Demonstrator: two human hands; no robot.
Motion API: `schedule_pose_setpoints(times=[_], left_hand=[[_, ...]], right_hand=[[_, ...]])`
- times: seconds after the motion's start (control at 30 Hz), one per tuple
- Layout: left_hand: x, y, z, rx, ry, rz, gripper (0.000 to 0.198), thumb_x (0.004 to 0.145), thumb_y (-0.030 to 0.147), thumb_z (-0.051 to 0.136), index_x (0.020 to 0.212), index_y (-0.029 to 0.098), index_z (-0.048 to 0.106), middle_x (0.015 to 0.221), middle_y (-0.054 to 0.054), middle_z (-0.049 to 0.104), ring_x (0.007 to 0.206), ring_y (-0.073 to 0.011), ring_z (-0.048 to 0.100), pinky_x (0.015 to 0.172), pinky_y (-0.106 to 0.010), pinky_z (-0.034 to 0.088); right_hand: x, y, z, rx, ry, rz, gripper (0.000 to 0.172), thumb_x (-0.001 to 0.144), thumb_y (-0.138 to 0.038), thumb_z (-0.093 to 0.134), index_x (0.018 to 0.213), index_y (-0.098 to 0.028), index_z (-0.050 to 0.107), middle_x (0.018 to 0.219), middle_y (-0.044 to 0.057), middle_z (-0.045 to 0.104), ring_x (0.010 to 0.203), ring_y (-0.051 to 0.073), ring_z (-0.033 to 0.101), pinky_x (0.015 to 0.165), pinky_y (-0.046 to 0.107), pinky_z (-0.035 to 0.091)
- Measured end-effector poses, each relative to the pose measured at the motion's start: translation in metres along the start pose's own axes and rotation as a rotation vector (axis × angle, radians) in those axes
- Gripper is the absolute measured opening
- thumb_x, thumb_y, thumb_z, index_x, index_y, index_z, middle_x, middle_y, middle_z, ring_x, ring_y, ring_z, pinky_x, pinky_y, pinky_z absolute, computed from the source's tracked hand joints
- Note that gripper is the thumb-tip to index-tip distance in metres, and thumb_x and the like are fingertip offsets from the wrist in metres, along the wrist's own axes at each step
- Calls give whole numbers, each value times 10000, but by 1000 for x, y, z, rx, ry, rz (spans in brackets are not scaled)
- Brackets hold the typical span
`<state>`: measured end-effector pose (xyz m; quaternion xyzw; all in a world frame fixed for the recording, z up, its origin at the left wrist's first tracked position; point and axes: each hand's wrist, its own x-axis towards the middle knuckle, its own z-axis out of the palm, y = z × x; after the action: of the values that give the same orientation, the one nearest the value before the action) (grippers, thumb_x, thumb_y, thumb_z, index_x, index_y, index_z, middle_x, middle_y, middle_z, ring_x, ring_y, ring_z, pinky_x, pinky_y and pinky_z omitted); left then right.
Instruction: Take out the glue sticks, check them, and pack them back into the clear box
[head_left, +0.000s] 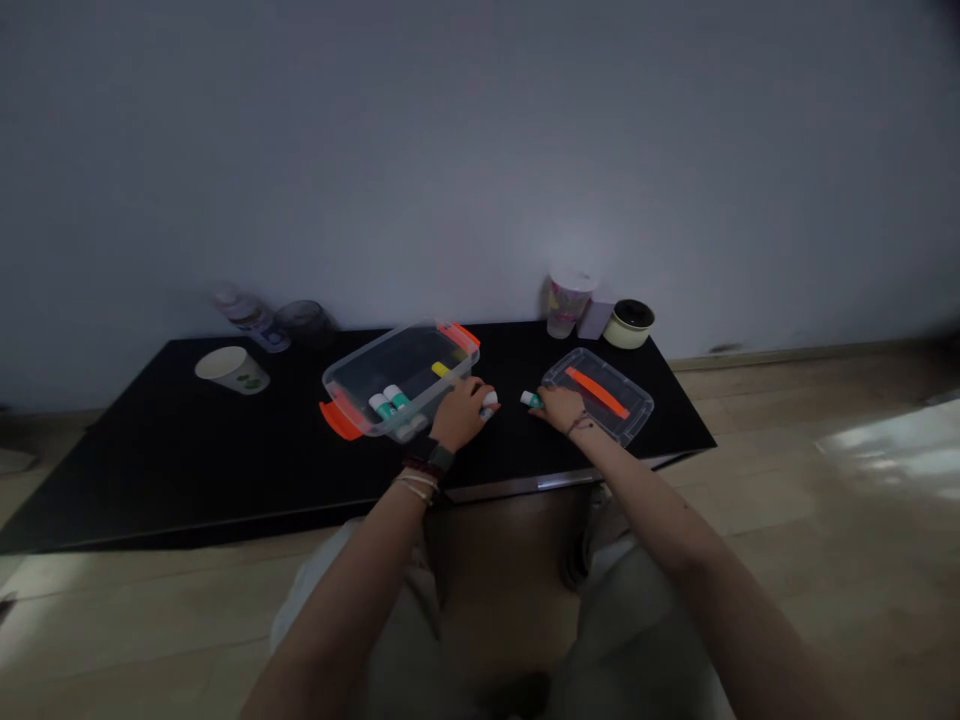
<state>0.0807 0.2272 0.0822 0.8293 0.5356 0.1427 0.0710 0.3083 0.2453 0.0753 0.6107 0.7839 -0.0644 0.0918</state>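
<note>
My left hand (459,412), with a dark watch on the wrist, is closed around a white-ended tube (489,399) that looks like a glue stick. Most of that tube is hidden by the fingers. My right hand (561,406) grips a green-and-white glue stick (530,399), its white end pointing left. A clear plastic box (352,365) with orange clips stands open beside my left hand. Inside it lie green-and-white glue sticks (395,397) and a yellow item (440,370). Partly under my right hand is a clear lid (637,405) with an orange handle (598,391).
A paper cup (232,370) stands on the left of the black table (187,460), near a bottle (255,322) and a dark round container (304,322). Along the wall at right are a patterned plastic cup (566,305), a lilac block (595,318) and a cream pot (628,325).
</note>
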Motion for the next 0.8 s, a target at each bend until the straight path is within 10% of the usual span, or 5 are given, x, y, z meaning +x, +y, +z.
schedule_pose_setpoints(times=[0.27,0.57,0.8], left_hand=[[19,11,24,131,-75,-100,440,959,228,515,1384,116,499,1289,-160,591,1214,-294,526,957,-391,466],[-9,48,-22,164,-188,-49,307,967,303,506,1210,159,626,1190,-131,643,1131,-283,597,871,-398,503],[-44,40,-49,155,-490,-154,333,944,345,538,1161,129,670,1162,-179,682,1095,-329,651,852,-428,509]], right_hand=[[12,-17,-13,31,153,18,397,982,-434,523,1259,-155,572,1246,184,614,1176,275,562,915,344,445],[32,-36,-78,508,636,-114,276,1010,-314,430,1121,-137,610,1052,113,660,952,205,600,841,301,438],[77,-142,-118,276,220,-512,257,951,-226,548,1176,-138,637,1139,110,695,1067,197,625,927,303,456]])
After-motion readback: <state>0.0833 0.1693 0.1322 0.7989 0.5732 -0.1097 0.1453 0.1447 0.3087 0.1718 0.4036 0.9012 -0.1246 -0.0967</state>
